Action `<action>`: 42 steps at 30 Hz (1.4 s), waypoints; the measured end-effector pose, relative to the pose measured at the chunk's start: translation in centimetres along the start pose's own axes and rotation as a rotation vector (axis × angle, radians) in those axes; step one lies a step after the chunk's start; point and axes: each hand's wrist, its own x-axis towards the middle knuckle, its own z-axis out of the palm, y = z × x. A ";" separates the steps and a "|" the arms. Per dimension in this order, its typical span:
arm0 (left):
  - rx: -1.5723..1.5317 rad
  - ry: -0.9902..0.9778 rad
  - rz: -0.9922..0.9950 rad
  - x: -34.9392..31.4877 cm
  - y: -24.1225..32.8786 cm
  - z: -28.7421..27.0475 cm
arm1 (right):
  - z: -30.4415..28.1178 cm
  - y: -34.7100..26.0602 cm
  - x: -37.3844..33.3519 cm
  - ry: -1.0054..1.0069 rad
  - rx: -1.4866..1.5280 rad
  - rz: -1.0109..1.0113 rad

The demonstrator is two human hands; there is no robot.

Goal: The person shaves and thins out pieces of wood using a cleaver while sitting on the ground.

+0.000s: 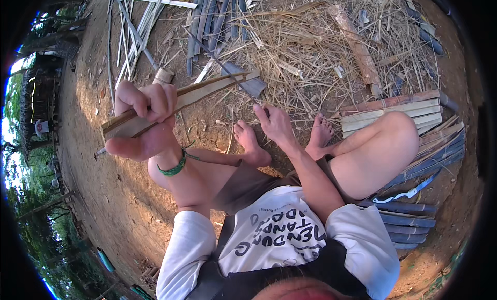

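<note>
My left hand [147,111], raised at the left, is wrapped round the near end of a split bamboo strip [204,91] with a pale inner face and brown edges. The strip slants up to the right, its far end over the ground beyond my feet. In the middle, my right hand [277,125] is closed on a long, thin-bladed knife [215,56], whose handle is mostly hidden by the fingers. The blade points up and left and crosses the strip near its far end; whether they touch I cannot tell.
Dry shavings [290,43] cover the ground ahead. Dark bamboo strips [207,23] and pale strips [137,33] lie far left. At right are a reddish-brown bamboo length [357,48], pale slats [391,116] and a blue-and-white knife [406,193] by dark slats. My bare feet [251,144] stand close below the strip.
</note>
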 end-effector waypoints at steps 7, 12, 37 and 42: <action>-0.041 -0.131 -0.007 0.8 -1.3 -0.4 | -0.7 5.0 0.2 -0.057 -0.084 0.310; -0.003 0.041 -0.015 0.0 -0.4 -0.1 | 1.0 1.7 0.2 0.059 0.004 -0.006; 0.139 0.281 0.082 1.1 -1.9 -0.2 | 2.3 6.3 0.4 -0.005 -0.174 0.346; 0.136 0.296 0.086 0.8 -1.6 -0.3 | 2.3 4.4 -0.2 -0.023 -0.114 0.168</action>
